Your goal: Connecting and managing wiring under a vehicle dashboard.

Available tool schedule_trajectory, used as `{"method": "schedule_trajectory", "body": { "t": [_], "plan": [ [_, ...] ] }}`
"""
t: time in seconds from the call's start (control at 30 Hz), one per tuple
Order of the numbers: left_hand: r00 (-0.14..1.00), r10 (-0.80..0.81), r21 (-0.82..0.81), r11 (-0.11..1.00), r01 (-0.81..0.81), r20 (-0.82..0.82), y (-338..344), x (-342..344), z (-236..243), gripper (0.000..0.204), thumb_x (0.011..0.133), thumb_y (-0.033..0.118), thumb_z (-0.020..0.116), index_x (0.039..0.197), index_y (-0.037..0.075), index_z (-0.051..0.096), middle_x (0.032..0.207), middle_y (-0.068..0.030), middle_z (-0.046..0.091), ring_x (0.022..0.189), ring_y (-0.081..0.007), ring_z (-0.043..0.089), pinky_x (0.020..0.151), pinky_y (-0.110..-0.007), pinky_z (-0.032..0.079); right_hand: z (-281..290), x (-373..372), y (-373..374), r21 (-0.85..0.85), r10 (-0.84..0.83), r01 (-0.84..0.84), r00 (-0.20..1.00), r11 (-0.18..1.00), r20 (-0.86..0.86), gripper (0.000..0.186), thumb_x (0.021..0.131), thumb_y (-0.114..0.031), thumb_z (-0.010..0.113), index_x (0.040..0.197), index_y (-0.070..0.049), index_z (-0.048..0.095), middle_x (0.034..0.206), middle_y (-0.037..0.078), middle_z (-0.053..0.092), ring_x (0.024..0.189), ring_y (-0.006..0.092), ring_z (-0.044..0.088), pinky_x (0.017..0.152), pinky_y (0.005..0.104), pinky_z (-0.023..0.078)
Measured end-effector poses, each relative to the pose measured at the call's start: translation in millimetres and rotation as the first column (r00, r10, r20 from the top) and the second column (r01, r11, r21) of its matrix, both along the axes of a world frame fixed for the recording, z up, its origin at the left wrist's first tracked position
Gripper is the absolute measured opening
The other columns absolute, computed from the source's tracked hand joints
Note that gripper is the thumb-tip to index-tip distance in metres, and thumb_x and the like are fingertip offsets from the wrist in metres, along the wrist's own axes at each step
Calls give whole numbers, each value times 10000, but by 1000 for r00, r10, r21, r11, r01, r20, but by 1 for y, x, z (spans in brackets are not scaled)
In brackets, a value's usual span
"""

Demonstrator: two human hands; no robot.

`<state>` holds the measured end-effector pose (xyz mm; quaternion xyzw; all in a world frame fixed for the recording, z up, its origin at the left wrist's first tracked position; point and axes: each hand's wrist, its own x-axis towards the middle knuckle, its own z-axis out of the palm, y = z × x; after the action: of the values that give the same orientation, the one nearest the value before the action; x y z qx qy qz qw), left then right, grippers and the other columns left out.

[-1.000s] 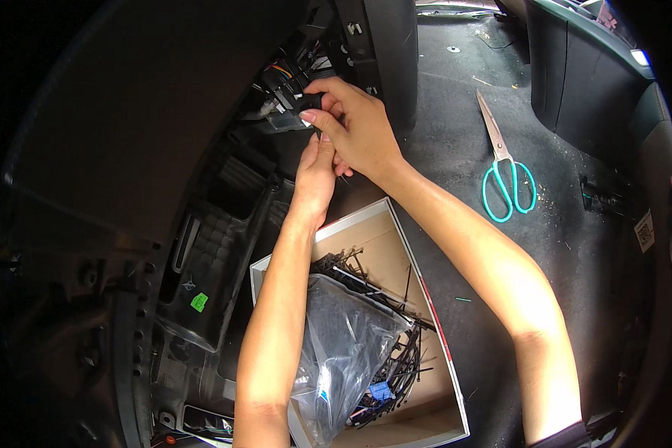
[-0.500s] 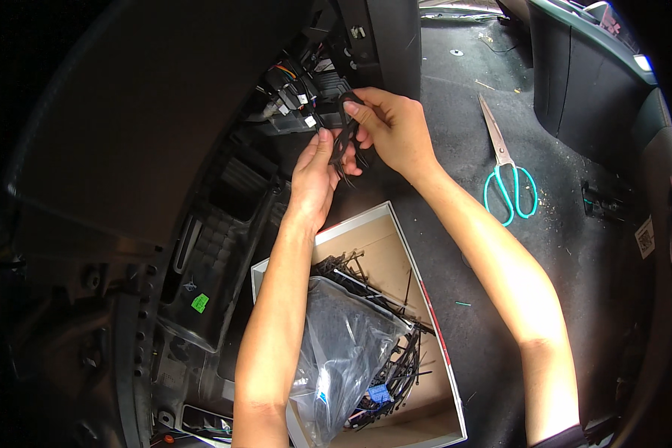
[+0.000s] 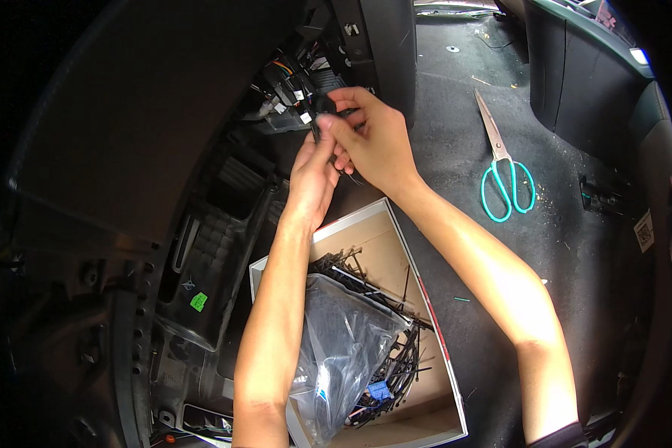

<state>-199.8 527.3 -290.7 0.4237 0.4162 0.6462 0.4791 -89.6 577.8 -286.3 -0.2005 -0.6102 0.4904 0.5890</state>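
Observation:
Close in front of the dash opening, both my hands pinch a folded black cable (image 3: 325, 104), most of it hidden behind the fingers. My left hand (image 3: 312, 179) grips it from below, thumb pointing up. My right hand (image 3: 381, 138) closes on its upper part, thumb and fingers slightly blurred. Thin dark wire ends (image 3: 355, 179) poke out below the hands. Just left of the fingers, wires with white tags (image 3: 305, 117) and connectors sit in the opening. Below my forearms lies an open cardboard box (image 3: 431, 299) holding black cable ties (image 3: 405, 369) and a clear plastic bag (image 3: 343, 321).
Scissors with teal handles (image 3: 498, 160) lie on the dark car floor to the right. A black trim panel with a green sticker (image 3: 198, 302) borders the box on the left. A grey plastic console (image 3: 567, 75) rises at the far right.
My right hand has come left and slightly down over the left hand, covering more of the cable. The cable's loop, plainly visible before, is now mostly hidden.

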Motion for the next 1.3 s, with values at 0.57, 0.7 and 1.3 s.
{"method": "schedule_trajectory", "body": {
  "t": [0.57,0.7,1.3],
  "plan": [
    [992,76,27,997,-74,-102,-1,-8,2,298,1043,252,427,1244,63,538,1094,-43,634,884,-117,619,804,-280,510,-1,-8,8,153,-134,123,989,981,66,268,902,-113,654,1092,76,642,779,102,685,673,120,652,520,233,507],
    [997,21,57,998,-16,-80,-2,-13,0,287,1023,219,476,1235,36,540,1045,-50,645,889,-125,623,820,-300,512,6,-6,8,-25,-88,90,993,996,82,235,912,-134,645,1050,55,659,735,95,692,587,114,635,491,249,497],
    [926,125,-27,989,-144,-356,7,-10,-8,161,1040,232,448,1056,78,494,735,51,409,642,-61,374,657,-261,417,21,-14,31,103,-135,102,908,989,397,143,875,-70,627,973,17,683,858,138,717,734,185,699,705,310,543]
  ]
}}
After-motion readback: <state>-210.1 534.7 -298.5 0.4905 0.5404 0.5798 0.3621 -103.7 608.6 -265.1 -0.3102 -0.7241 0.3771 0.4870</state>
